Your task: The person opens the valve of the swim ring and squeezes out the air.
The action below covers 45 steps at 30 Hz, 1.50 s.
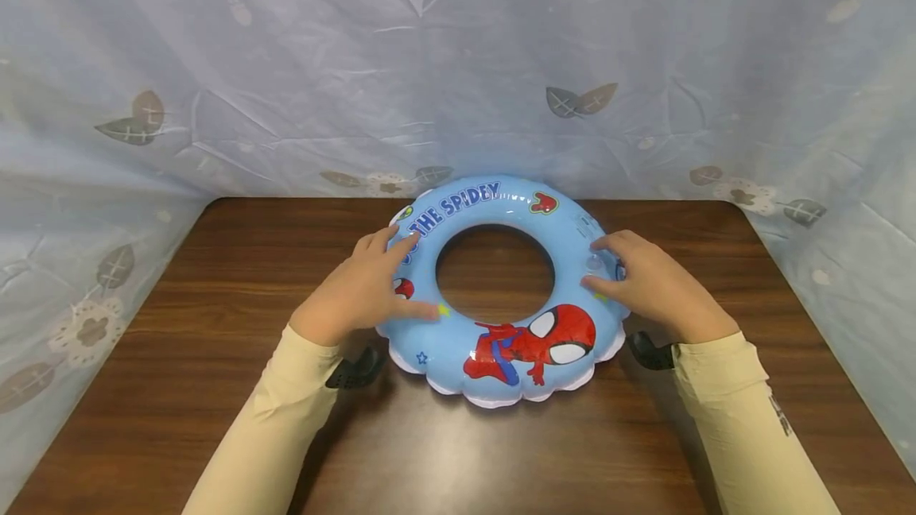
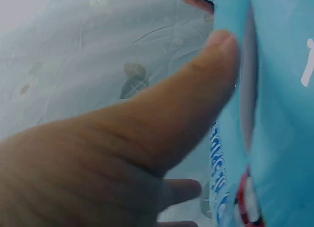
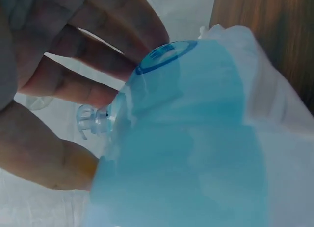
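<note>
A blue inflatable swim ring (image 1: 444, 344) with a red cartoon spider figure, lettering and a scalloped white edge lies on the table. My left hand (image 1: 358, 284) rests on its left side, fingers and thumb spread. In the left wrist view, the thumb (image 2: 191, 89) extends to the ring's surface. At the right side, my right hand (image 1: 661, 284) touches the ring with thumb and fingers apart. The right wrist view has a clear air valve (image 3: 95, 120), its cap raised, standing out from the ring between thumb and fingers. Neither hand visibly grips the ring.
Under the ring is a dark wood-grain table (image 1: 458, 459). A pale blue curtain (image 1: 458, 62) with leaf and flower prints hangs behind and along both sides. Black wrist mounts (image 1: 358, 369) sit under the cream sleeves (image 1: 265, 427).
</note>
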Each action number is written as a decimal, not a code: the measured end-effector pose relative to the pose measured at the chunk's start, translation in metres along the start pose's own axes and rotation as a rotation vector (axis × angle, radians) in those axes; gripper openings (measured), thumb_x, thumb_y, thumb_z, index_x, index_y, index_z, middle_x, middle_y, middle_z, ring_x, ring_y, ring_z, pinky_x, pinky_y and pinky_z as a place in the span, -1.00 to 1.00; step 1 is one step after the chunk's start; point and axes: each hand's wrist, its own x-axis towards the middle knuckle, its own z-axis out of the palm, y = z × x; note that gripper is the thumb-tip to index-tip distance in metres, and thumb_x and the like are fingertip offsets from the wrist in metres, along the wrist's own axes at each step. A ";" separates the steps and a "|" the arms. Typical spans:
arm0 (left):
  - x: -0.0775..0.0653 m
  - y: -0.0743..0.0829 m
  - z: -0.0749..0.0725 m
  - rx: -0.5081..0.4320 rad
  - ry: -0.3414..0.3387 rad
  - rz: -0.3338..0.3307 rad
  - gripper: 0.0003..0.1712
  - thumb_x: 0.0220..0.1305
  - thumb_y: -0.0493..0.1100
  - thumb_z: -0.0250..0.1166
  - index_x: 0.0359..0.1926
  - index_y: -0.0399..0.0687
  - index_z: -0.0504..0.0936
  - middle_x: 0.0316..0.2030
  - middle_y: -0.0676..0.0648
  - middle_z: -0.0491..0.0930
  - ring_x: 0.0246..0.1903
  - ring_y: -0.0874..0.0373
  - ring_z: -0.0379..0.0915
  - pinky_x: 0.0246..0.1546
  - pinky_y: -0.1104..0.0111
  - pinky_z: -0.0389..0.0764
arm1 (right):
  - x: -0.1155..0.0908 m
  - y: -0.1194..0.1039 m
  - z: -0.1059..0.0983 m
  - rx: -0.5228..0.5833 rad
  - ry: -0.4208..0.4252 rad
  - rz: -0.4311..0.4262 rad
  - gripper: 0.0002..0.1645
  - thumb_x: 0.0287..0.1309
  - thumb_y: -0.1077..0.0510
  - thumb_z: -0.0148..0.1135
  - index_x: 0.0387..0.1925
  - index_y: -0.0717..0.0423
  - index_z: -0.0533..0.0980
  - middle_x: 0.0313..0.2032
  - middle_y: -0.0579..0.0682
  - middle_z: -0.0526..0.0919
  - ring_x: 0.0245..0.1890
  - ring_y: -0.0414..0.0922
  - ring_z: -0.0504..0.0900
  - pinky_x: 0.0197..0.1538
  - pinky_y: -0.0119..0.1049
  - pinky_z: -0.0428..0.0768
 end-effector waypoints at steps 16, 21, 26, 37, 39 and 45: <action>0.006 -0.016 0.001 -0.054 -0.135 0.031 0.35 0.00 0.37 0.57 0.64 -0.03 0.08 0.64 -0.24 -0.18 0.61 -0.26 -0.28 0.44 -0.16 0.24 | -0.001 -0.004 0.004 -0.033 -0.030 0.016 -0.29 0.20 -0.14 0.47 0.19 0.26 0.56 0.07 0.25 0.56 0.06 0.16 0.54 0.14 0.21 0.59; 0.009 -0.026 -0.001 -0.087 -0.144 0.064 0.31 0.03 0.33 0.57 0.64 0.02 0.09 0.66 -0.18 -0.22 0.62 -0.21 -0.30 0.48 -0.11 0.19 | -0.002 -0.009 0.006 -0.053 -0.036 0.008 -0.28 0.17 -0.19 0.49 0.15 0.25 0.56 0.02 0.23 0.55 0.04 0.15 0.52 0.09 0.18 0.61; 0.011 -0.032 -0.002 -0.100 -0.121 0.103 0.30 0.03 0.37 0.55 0.64 0.05 0.11 0.65 -0.18 -0.17 0.61 -0.20 -0.25 0.45 -0.10 0.27 | -0.003 -0.011 0.004 -0.046 -0.036 0.022 -0.28 0.18 -0.21 0.48 0.15 0.23 0.57 0.06 0.24 0.55 0.07 0.15 0.53 0.10 0.18 0.60; 0.021 -0.037 0.005 0.033 0.082 0.193 0.10 0.19 0.38 0.42 0.60 0.03 0.23 0.59 -0.24 0.05 0.59 -0.23 -0.16 0.44 -0.16 0.24 | -0.005 -0.014 0.001 0.017 0.038 0.025 -0.59 0.26 -0.01 0.43 0.00 0.18 0.62 -0.32 0.02 0.66 -0.37 -0.08 0.55 -0.29 -0.17 0.56; 0.021 -0.037 0.006 0.042 0.070 0.162 0.09 0.22 0.39 0.40 0.60 0.02 0.22 0.59 -0.24 0.06 0.58 -0.22 -0.09 0.40 -0.14 0.33 | -0.004 -0.015 0.002 0.026 0.048 0.013 -0.64 0.26 0.03 0.44 -0.04 0.18 0.63 -0.40 -0.02 0.62 -0.43 -0.11 0.52 -0.35 -0.21 0.53; 0.022 -0.034 0.006 0.061 0.031 0.099 0.05 0.29 0.39 0.32 0.58 -0.07 0.25 0.57 -0.27 0.13 0.54 -0.22 0.08 0.35 -0.12 0.41 | -0.001 -0.017 0.006 0.048 0.049 0.000 -0.75 0.27 0.12 0.42 -0.12 0.18 0.62 -0.49 -0.04 0.57 -0.47 -0.10 0.48 -0.40 -0.22 0.51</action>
